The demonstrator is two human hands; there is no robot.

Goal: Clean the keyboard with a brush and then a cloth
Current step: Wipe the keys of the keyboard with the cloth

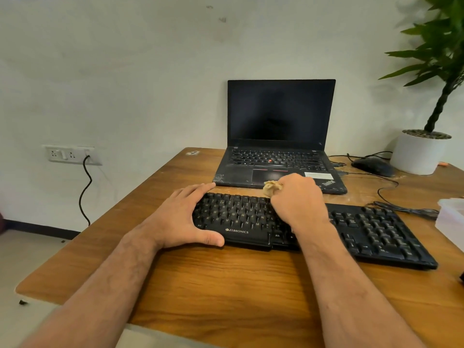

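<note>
Risk: the keyboard (313, 229) could slide or pivot on the counter (226, 280) if the wiping hand pushes harder than the bracing hand holds; loosened crumbs could drop between keys; the cable at 2 o'clock could snag.
Keyboard look: black, full-size, wired, "ZEBRONICS" printed at its near edge, pale dust among the left keys.
Keyboard place: middle of the counter, running toward 4 o'clock, just in front of the open laptop (278, 136).
Left hand (180, 217): spread, fingers straight along the far edge, thumb on the near edge at the left end.
Right hand (298, 199): curled, gripping a crumpled beige cloth (270, 188) on the keys.
Brush: not seen.
</note>
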